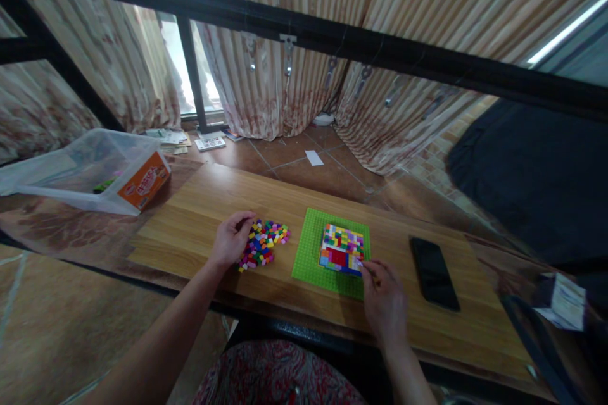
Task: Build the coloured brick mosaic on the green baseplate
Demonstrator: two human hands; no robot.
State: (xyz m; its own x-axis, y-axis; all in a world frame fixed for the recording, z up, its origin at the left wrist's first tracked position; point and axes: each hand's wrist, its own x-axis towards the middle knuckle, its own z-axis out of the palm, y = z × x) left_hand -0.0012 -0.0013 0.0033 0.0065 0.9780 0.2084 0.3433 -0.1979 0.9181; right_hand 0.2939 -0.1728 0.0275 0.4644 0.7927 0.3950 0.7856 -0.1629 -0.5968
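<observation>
A green studded baseplate (304, 266) lies on the wooden board, carrying a low block built of multicoloured toy bricks (341, 248), with a red patch near its front. My right hand (386, 297) is at the right front corner of this build, thumb and fingertips pinched at a small pale brick (360, 263) there. To the left of the baseplate a loose pile of small coloured toy bricks (266, 242) is spread out. My left hand (232, 239) rests at the pile's left edge with fingers curled together; whatever is between its fingertips is too small to make out.
A black smartphone (434, 273) lies right of the baseplate on the wooden board (190, 215). At the far left stands a clear plastic bin (71, 193) with an orange label. A dark metal bar (313, 35) crosses above, before striped curtains (304, 95). Papers (313, 157) lie beyond the board.
</observation>
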